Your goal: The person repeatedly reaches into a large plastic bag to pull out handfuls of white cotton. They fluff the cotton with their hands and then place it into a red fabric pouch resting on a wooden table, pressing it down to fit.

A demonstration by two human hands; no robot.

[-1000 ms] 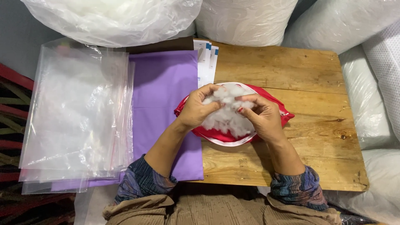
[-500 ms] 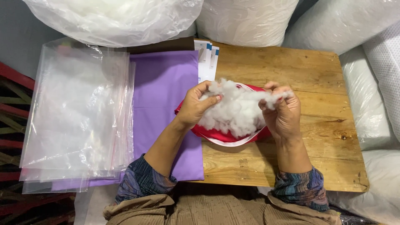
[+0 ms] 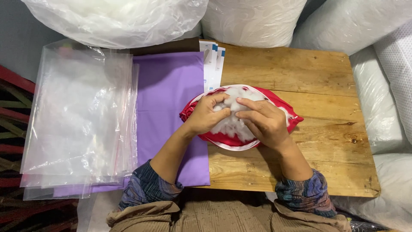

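Both hands sat over the red fabric cover point(image 3: 240, 129), which lay near the middle of the wooden counter point(image 3: 300, 73), its mouth held open toward the camera. White fibre stuffing point(image 3: 234, 124) filled the opening. The left hand point(image 3: 206, 115) had its grip curled and pressed down onto the stuffing at the cover's left rim. The right hand point(image 3: 262, 122) lay flatter, fingers together, pushing the stuffing from the right; neither grip showed a clear pinch.

Risks, as judged:
- Stuffing stood proud of the rim; uneven pressing could let tufts spill over the front edge onto the counter.
- The cover's front lip looked stretched thin, so hard pushing might strain the seam.
- The cover sat just beside the purple fabric sheet point(image 3: 171, 116), so loose fibre could cling to it.
- The stack of clear plastic bags point(image 3: 77, 120) overhung the counter's left side and could slide if nudged by the left elbow.
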